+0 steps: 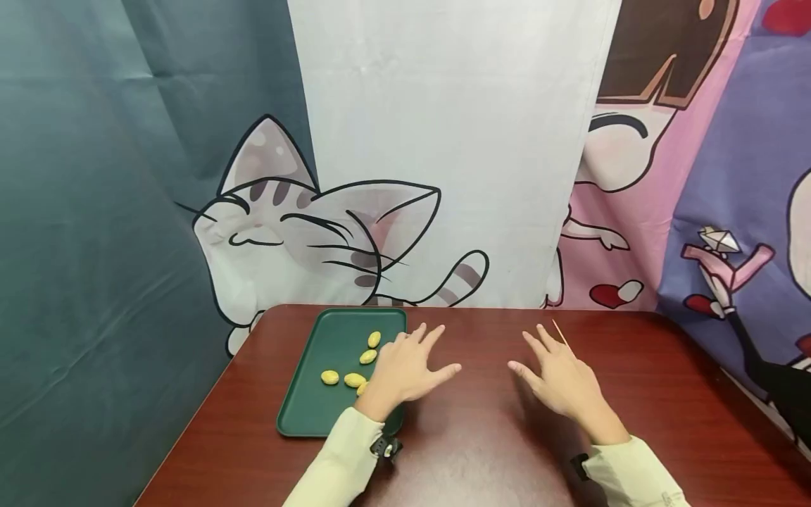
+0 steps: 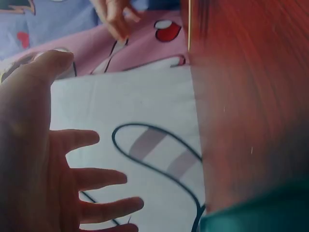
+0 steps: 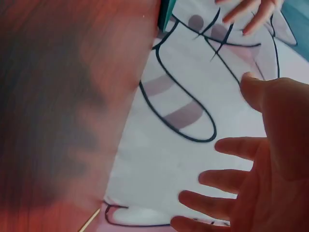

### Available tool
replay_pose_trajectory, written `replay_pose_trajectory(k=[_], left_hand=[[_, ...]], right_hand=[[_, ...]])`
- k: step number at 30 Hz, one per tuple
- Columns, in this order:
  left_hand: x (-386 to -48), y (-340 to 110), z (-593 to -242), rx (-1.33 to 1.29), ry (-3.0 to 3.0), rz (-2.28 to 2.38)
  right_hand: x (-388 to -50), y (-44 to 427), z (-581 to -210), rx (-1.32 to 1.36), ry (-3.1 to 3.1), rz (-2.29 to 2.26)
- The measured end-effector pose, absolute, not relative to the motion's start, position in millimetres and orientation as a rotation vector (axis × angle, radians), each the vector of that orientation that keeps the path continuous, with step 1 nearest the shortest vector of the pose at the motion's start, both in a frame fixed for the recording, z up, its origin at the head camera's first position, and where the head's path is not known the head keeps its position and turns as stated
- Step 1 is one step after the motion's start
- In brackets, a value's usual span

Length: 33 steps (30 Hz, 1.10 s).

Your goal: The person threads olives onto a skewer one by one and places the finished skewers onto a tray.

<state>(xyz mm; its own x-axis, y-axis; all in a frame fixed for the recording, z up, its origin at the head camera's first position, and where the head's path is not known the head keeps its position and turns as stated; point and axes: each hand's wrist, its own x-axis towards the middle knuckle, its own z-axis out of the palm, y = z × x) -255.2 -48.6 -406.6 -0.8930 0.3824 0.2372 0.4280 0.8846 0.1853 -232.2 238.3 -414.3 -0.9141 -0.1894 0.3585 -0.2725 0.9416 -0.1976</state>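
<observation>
Both hands hang in the air above the table with fingers spread and nothing in them. My left hand [image 1: 405, 366] is over the right edge of a green tray [image 1: 298, 415], hiding part of it. Several small yellow oval pieces [image 1: 329, 377] lie in the tray, one partly behind the left wrist. To the right, my right hand [image 1: 560, 377] is held near a thin stick [image 1: 560, 332] at the table's back. The left wrist view shows the left hand [image 2: 58, 159] with fingers apart; in the right wrist view the right hand [image 3: 251, 174] looks the same.
A dark red wooden table [image 1: 481, 451] spans the lower view. Behind its far edge hang printed cloths, with a cat drawing [image 1: 279, 260] at the left and pink and purple figures at the right. Dark bands circle both wrists.
</observation>
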Motion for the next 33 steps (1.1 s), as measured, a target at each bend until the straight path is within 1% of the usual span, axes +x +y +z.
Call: replay_pose_trajectory(k=[5, 9, 15, 19, 23, 30, 33], left_hand=[[-255, -82, -405, -0.608, -2.870, -0.437], [-258, -113, -406, -0.602, -2.886, -0.515], [-264, -156, -411, -0.684, -2.941, -0.679], [-265, -173, -418, -0.747, -3.007, -0.805], [-265, -178, -426, -0.764, -3.067, -0.801], [-266, -170, -438, -0.666, -3.109, -0.450], [-265, -167, -439, -0.634, -3.082, -0.384]], right_hand=[[-240, 262, -418, 0.251, -2.822, 0.414], [-247, 286, -423, 0.116, -2.898, 0.483], [-254, 310, -425, -0.096, -3.006, 0.603], [-258, 318, -425, -0.192, -3.052, 0.661], [-262, 322, -431, -0.252, -3.083, 0.708], [-268, 331, -443, -0.314, -3.136, 0.729], [-273, 334, -444, -0.329, -3.160, 0.729]])
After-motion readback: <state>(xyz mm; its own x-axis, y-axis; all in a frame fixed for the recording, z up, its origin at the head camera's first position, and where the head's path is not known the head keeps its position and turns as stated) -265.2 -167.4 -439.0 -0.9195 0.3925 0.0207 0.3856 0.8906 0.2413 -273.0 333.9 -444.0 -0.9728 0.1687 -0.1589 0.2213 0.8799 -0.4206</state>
